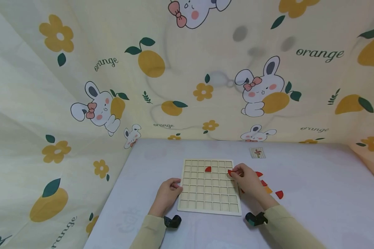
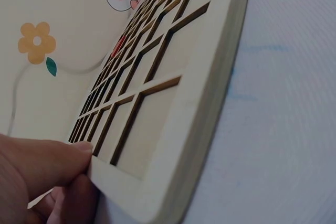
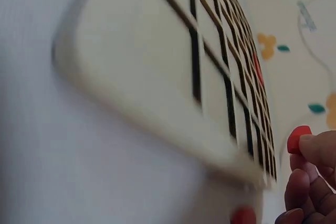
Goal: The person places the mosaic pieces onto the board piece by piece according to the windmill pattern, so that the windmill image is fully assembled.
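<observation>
Well, the left hand (image 1: pixel 167 192) pinches one square wooden board (image 1: pixel 209 188), the right hand (image 1: pixel 250 181) one smooth red piece (image 3: pixel 296 138); one card (image 1: pixel 257 153) lies near the back edge of the worktop (image 1: pixel 314 169).

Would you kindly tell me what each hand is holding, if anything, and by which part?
The right hand pinches a red piece by one end; the left hand holds the gridded board at its left edge.

"orange" lettering (image 1: pixel 320 53), repeated, on printed backdrop (image 1: pixel 205 52)
</observation>
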Demonstrator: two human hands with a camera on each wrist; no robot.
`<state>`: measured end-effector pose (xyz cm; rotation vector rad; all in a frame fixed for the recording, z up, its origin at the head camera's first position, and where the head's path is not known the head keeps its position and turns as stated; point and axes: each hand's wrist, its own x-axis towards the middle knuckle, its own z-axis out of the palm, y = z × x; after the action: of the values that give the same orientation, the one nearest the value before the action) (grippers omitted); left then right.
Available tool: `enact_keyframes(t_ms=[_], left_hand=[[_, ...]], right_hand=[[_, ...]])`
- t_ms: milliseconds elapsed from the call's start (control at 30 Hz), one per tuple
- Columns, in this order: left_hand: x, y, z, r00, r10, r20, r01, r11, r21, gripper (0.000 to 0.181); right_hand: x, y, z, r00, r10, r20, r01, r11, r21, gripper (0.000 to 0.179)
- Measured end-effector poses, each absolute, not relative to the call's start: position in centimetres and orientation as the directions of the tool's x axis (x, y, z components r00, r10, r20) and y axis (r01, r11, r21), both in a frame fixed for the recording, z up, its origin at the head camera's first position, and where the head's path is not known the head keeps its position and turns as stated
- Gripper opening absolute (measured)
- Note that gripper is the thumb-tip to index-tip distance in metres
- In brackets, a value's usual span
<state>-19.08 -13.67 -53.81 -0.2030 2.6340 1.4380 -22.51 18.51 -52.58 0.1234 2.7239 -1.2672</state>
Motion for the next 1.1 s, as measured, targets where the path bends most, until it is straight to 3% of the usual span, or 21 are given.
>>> enact_keyframes(t_ms=[567, 1100], left_hand=[[-19.1, -13.8, -53.8, -0.982, -0.042, -0.184, -0.179, 0.517, 0.837, 0.033], [-19.2, -13.7, -53.9, -0.983, -0.052, -0.175, -0.175, 0.532, 0.828, 0.033]], right_hand=[[-22.4, 11.1, -53.0, -0.997, -0.013, -0.07, 0.048, 0.6, -0.799, 0.011], [-22.9, 9.8, -53.5, -0.999, -0.005, -0.052, 0.034, 0.691, -0.722, 0.018]])
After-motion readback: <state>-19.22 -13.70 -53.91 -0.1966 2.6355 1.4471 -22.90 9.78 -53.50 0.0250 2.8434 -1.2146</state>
